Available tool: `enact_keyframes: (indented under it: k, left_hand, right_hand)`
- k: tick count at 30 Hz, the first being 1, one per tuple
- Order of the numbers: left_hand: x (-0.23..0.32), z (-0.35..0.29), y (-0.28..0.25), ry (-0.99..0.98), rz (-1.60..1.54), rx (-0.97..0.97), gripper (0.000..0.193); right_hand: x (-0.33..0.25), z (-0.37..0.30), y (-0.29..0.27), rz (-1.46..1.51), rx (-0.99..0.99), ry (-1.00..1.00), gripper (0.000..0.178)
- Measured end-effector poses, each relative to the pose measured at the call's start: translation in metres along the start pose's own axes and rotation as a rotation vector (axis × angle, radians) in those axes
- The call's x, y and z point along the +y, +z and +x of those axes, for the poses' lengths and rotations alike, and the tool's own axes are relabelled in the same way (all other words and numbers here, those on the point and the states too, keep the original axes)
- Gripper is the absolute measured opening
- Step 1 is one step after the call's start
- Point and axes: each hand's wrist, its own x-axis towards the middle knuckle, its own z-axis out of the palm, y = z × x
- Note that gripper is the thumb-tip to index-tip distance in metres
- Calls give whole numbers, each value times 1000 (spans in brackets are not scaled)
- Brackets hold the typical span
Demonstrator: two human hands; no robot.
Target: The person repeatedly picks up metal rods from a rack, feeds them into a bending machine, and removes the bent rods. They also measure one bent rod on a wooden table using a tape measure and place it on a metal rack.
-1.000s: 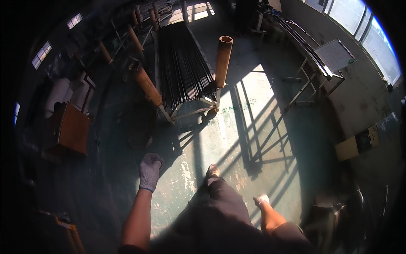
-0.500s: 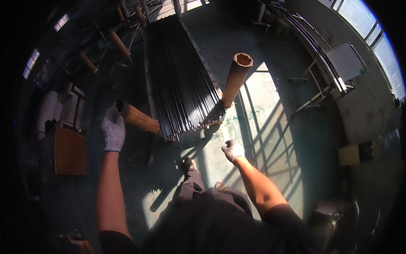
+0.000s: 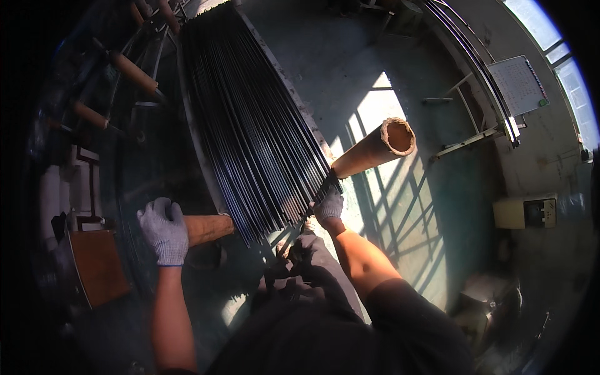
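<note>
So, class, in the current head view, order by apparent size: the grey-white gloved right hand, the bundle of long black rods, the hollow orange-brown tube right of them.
1. Bundle of long black rods
2. Hollow orange-brown tube
3. Grey-white gloved right hand

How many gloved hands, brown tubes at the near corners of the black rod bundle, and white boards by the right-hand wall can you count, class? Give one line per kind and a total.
Left gloved hand and right gloved hand: 2
Left brown tube and right brown tube: 2
White board: 1
Total: 5
</note>
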Motion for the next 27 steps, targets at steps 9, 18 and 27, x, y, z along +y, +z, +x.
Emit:
enact_keyframes:
  k: [9, 18, 27]
  left_hand:
    - [-6, 15, 12, -109, 60, 12, 11]
    - [-23, 15, 23, -314, -2, 34, 16]
    - [-21, 15, 20, -378, 7, -12, 21]
  right_hand:
    - [-52, 40, 55, -234, -70, -9, 74]
    - [-18, 82, 43, -219, -231, -181, 42]
    - [-6, 127, 2, 154, -636, -23, 32]
